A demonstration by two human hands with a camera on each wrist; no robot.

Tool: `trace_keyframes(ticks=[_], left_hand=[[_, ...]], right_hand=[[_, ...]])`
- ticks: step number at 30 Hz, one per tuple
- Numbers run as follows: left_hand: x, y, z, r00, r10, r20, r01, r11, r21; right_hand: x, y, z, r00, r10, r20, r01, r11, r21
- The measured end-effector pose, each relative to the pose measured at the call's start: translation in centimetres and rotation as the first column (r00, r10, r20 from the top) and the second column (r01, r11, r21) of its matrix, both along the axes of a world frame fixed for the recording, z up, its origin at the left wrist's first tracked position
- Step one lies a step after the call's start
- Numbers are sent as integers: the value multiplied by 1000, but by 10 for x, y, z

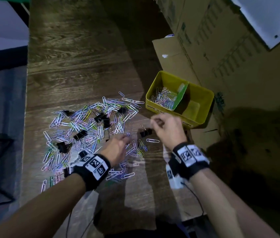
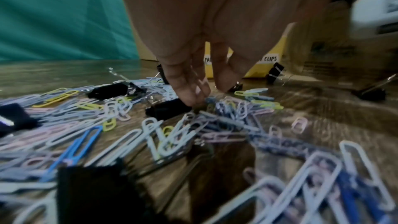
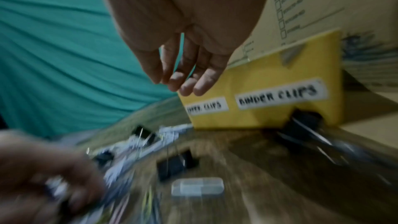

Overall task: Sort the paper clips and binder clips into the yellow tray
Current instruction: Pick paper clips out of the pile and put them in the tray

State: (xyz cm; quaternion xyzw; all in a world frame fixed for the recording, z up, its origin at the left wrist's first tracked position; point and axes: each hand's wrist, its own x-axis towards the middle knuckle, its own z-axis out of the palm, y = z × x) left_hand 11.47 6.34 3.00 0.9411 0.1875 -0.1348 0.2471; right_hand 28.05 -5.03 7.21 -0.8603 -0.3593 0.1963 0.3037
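A heap of pastel paper clips (image 1: 87,124) mixed with black binder clips (image 1: 101,118) lies on the wooden table (image 1: 77,57). My left hand (image 1: 127,140) reaches into the heap's near right side, fingertips (image 2: 191,94) pointing down and pinching a few paper clips. The yellow tray (image 1: 163,109) stands to the right, split by a green divider (image 1: 181,96). Paper clips (image 1: 164,99) fill its left compartment. My right hand (image 1: 154,121) hovers just left of the tray, fingers (image 3: 200,84) loosely curled and holding nothing. Below it lie a binder clip (image 1: 145,132) and a single paper clip (image 1: 153,140).
Cardboard boxes (image 1: 213,40) stand behind and right of the tray. The tray front (image 3: 269,81) carries labels for paper clips and binder clips. A binder clip (image 3: 305,120) lies against the tray's near right corner. The table's left edge (image 1: 27,100) drops to the floor.
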Motion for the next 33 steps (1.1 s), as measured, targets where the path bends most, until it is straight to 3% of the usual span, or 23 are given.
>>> trace_keyframes(ticks=[6,10,14,16,19,22,25,28,33], left_hand=[[1,14,-35,994,-1,-110,14,993,114],[2,-6,-31,982,-142,-127,169,957,234],[-17,-15,-34,969,-247,-14,245,950,195],[-25,-13,-35,976,-213,46,204,967,151],[-25,-9,-31,988,-143,-64,151,979,140],[-20,-11,-29,975,-167,-145,190,969,158],[-21,-17,-23,986,-158,-53,162,984,74],[-23,-19,-21,997,-75,30,77,996,-48],[-25,-4,-22,987,157,17,-152,973,-171]], right_hand=[[-54,-37,-61,998,55,4,-48,913,-405],[-91,-46,-71,982,173,77,-133,919,-372],[-107,-52,-72,978,202,43,-178,930,-323],[-107,-49,-71,984,179,3,-168,930,-327],[-110,-39,-68,981,189,-35,-187,904,-384],[-114,-32,-68,975,217,-55,-220,886,-407],[-116,-29,-69,972,232,-35,-226,886,-405],[-113,-28,-70,972,232,-28,-225,893,-390],[-103,-29,-73,976,174,-130,-212,899,-385]])
